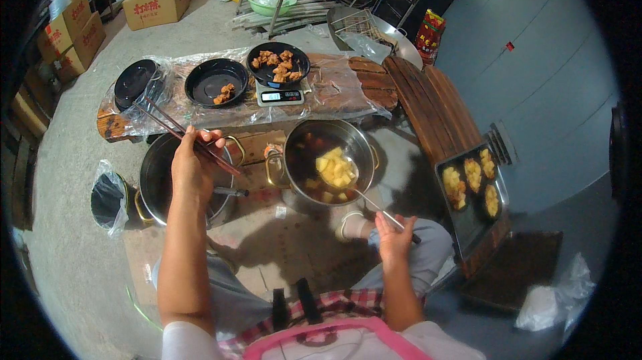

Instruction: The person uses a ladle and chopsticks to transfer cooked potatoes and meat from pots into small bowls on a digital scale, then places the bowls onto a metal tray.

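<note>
My left hand [197, 159] holds a pair of long brown chopsticks [163, 121] above the left steel pot [150, 174]. My right hand [393, 233] is closed around the handle of a ladle [373, 204]; its bowl, heaped with pale yellow potato chunks [336, 167], is over the right steel pot [371, 151] of dark liquid. Beyond the pots, a black bowl [256, 71] of browned meat pieces rests on a digital kitchen scale [296, 98]. Another black bowl [200, 84] holds a few pieces, and upside-down-looking black dishware [135, 81] lies at the bench's left end.
A plastic-covered wooden bench [331, 104] stands beyond the pots. At right, a metal tray [469, 232] bears several filled black dishes. A lined bin [108, 202] is left of the pots. Cardboard boxes [155, 8], a green basin [271, 2] and a large wok [411, 54] are farther back.
</note>
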Demonstrator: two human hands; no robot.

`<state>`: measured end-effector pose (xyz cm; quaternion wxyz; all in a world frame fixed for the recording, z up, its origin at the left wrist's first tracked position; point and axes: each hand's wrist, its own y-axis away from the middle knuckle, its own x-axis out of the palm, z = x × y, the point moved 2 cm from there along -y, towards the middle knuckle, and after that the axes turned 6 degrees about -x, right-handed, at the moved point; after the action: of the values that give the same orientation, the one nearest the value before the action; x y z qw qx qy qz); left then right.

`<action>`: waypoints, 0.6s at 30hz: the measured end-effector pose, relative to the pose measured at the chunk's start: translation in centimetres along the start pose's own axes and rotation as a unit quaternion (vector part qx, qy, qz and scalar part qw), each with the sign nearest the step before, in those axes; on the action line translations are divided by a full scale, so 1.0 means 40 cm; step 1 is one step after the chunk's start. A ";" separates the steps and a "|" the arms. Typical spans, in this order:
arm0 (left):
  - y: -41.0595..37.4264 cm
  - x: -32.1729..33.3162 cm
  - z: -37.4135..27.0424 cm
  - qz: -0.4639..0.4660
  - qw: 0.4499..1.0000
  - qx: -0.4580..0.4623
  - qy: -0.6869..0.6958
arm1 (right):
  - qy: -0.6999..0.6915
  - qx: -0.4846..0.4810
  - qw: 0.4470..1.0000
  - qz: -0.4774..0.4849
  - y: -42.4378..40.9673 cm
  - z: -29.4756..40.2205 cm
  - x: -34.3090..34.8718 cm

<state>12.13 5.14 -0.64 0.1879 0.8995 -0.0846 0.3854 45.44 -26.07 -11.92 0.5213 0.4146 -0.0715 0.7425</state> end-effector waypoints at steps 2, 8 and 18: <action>-0.001 -0.001 -0.003 -0.003 1.000 0.002 0.000 | -0.020 0.000 1.000 0.022 0.013 0.021 0.024; -0.002 0.020 0.001 0.001 1.000 -0.010 0.019 | -0.017 -0.059 0.998 0.022 0.051 0.104 0.135; -0.001 0.022 0.000 -0.005 1.000 -0.010 0.011 | -0.050 -0.062 0.996 0.040 0.074 0.156 0.233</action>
<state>12.74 5.18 -0.02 0.2001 0.8935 -0.0821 0.3936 45.31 -24.11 -0.49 0.5117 0.4148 -0.1596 0.7353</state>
